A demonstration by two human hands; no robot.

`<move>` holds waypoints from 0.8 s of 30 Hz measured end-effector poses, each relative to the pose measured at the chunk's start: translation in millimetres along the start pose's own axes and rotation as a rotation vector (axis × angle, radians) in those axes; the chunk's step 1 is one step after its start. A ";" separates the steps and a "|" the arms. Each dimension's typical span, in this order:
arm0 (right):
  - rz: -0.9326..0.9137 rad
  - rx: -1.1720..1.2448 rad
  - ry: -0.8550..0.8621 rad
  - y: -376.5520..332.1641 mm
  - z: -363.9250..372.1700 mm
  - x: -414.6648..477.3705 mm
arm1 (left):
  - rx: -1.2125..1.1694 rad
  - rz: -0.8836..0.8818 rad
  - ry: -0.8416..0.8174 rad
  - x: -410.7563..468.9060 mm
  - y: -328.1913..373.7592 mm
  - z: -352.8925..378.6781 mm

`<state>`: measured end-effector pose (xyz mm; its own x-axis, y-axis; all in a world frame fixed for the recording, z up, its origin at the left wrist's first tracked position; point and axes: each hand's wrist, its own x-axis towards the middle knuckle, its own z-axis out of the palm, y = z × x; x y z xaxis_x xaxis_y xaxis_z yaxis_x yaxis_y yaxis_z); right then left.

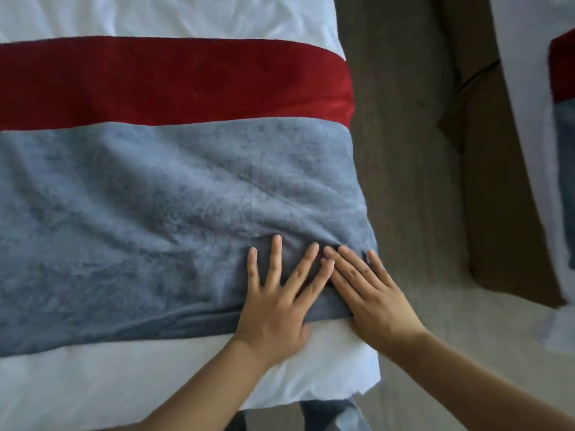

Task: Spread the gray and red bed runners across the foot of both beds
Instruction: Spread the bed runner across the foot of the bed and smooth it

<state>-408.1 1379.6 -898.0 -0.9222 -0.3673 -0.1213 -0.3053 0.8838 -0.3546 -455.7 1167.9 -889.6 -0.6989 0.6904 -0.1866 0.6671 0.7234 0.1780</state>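
A gray runner [149, 206] lies across the white bed [93, 384] in front of me, with a red runner [161, 79] lying beside it on its far side. My left hand [277, 300] rests flat on the gray runner's near right corner, fingers spread. Touching it on the right, my right hand [367, 293] presses flat on the same corner by the bed's right edge. Neither hand grips the cloth. At the far right stands a second white bed [525, 126], where a red runner [561, 70] and a gray runner [566, 169] show partly.
A strip of gray-brown carpet [404, 150] runs between the two beds. The second bed's dark brown base [497, 213] borders this gap. Blue trouser fabric [336, 415] shows below the near bed's edge.
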 end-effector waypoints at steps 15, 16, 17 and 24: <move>-0.054 0.547 0.054 30.5 -45.3 87.9 | 0.180 0.044 0.117 -2.8 0.7 31.3; -0.008 0.542 0.078 30.9 -48.1 116.9 | 0.218 0.060 0.142 -3.4 -0.6 36.8; 0.036 0.503 0.090 31.5 -49.1 147.0 | 0.252 0.084 0.178 -4.9 -2.4 42.2; 0.224 0.133 0.005 53.6 -59.0 298.7 | 0.270 0.067 0.200 0.4 -6.0 59.2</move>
<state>-713.9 1334.3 -898.5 -0.9646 -0.1646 -0.2060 -0.0596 0.8971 -0.4378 -444.8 1163.8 -947.9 -0.6705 0.7417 0.0153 0.7384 0.6692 -0.0835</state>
